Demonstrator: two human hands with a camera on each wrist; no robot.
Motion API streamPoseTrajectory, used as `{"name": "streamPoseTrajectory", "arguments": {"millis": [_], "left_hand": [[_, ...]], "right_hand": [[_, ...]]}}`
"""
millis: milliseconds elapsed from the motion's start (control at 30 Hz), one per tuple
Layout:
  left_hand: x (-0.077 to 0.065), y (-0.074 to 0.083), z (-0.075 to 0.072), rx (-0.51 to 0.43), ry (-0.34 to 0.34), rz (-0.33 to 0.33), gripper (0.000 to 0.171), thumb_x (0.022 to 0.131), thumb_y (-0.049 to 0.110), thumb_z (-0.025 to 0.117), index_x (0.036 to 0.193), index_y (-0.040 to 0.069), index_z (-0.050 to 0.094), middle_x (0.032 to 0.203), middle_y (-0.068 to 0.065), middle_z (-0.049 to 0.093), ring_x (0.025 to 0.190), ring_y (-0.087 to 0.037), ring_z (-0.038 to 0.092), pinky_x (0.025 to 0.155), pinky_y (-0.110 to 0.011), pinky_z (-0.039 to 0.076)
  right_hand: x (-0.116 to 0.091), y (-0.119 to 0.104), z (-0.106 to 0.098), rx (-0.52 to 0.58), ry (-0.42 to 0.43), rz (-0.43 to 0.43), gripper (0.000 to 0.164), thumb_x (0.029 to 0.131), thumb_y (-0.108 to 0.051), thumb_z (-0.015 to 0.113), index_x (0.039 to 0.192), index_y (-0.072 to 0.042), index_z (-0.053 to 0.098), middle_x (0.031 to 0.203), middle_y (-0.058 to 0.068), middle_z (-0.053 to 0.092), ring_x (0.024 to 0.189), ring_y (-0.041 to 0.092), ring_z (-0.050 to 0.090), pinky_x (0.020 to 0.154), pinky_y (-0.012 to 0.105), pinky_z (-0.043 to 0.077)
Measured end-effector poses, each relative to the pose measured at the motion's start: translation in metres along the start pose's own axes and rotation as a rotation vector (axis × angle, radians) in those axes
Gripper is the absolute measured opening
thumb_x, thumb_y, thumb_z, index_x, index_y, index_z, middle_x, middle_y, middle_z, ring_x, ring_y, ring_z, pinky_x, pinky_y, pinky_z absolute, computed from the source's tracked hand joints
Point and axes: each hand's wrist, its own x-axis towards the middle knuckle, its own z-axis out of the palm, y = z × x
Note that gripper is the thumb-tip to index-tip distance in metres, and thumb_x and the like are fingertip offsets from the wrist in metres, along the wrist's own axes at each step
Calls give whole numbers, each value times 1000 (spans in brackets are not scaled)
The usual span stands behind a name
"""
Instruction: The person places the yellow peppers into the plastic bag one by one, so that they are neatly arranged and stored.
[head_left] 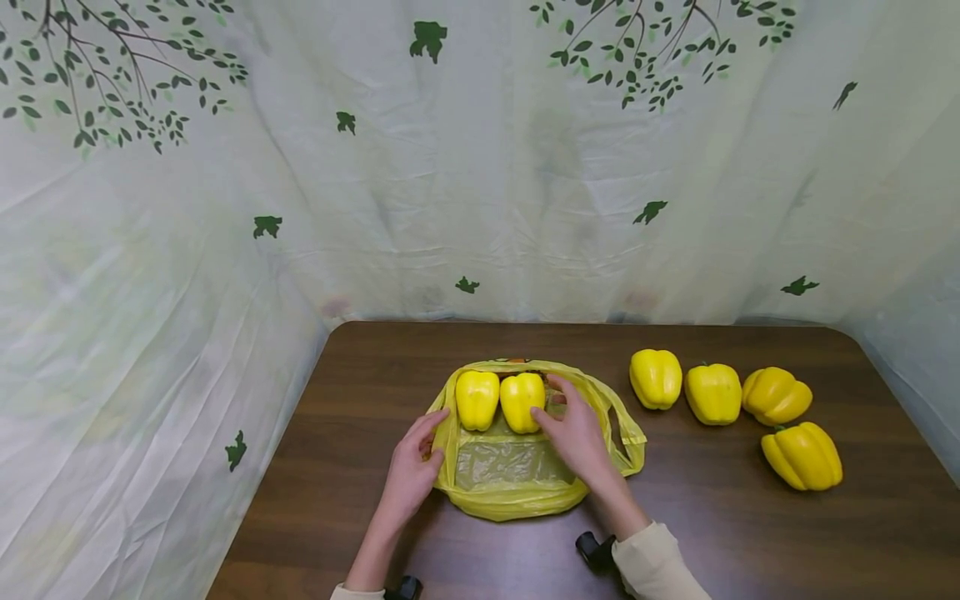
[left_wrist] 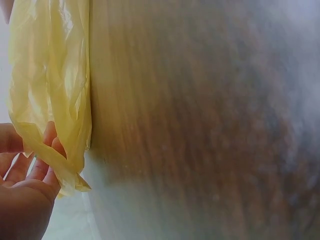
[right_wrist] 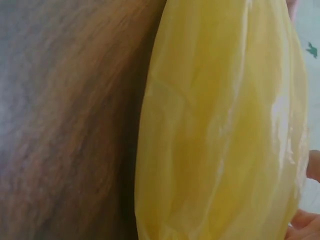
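A yellow plastic bag [head_left: 517, 500] lies spread with its mouth wide on the table. Inside it, side by side at the back, are two yellow bell peppers: a left one [head_left: 477, 400] and a right one [head_left: 519, 400]. My right hand [head_left: 577, 433] reaches in over the bag's right side and holds the right pepper by its right edge, thumb on its front. My left hand [head_left: 414, 467] is at the bag's left rim; the left wrist view shows its fingers curled round a loose strip of the bag [left_wrist: 62, 165]. The bag's side [right_wrist: 215, 120] fills much of the right wrist view.
Several more yellow bell peppers lie right of the bag, among them one at the back [head_left: 656, 379] and one nearer the front [head_left: 802, 457]. The brown wooden table [head_left: 337, 400] ends at a pale curtain [head_left: 480, 208] with leaf prints.
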Motion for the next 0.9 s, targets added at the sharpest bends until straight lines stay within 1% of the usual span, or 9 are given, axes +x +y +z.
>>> {"name": "streamPoseTrajectory", "arguments": {"millis": [167, 333, 600, 800, 900], "left_hand": [[0, 1, 0, -1, -1, -2, 54, 82, -21, 52, 134, -7, 55, 135, -22, 53, 118, -37, 55, 96, -55, 43], [0, 1, 0, 3, 5, 2, 53, 82, -21, 52, 133, -7, 56, 134, -21, 54, 115, -37, 55, 96, -54, 44], [1, 0, 1, 5, 6, -5, 53, 82, -20, 53, 133, -6, 56, 134, -20, 54, 114, -36, 57, 95, -52, 45], [1, 1, 1, 17, 11, -6, 53, 82, -20, 53, 133, -6, 56, 134, -19, 54, 114, -35, 57, 94, -51, 45], [1, 1, 1, 15, 10, -8, 53, 82, -21, 53, 133, -6, 56, 134, -20, 54, 115, -35, 56, 94, -50, 45]], "right_hand": [[-6, 0, -6, 47, 18, -29, 59, 89, -20, 73, 142, -12, 49, 138, 13, 53, 115, 36, 58, 88, 48, 51], [-11, -1, -13, 50, 41, -74, 56, 88, -17, 73, 139, -9, 52, 132, 19, 57, 114, 37, 58, 89, 49, 51], [-20, -4, -26, 51, 58, -88, 53, 90, -18, 71, 139, -9, 52, 136, 14, 55, 120, 36, 54, 92, 50, 48], [-25, -1, -36, 48, 102, -82, 53, 89, -19, 72, 138, -10, 53, 133, 16, 56, 117, 35, 56, 91, 48, 49], [-27, 0, -41, 48, 119, -82, 53, 89, -18, 72, 138, -10, 53, 132, 14, 57, 118, 33, 55, 92, 47, 49]]}}
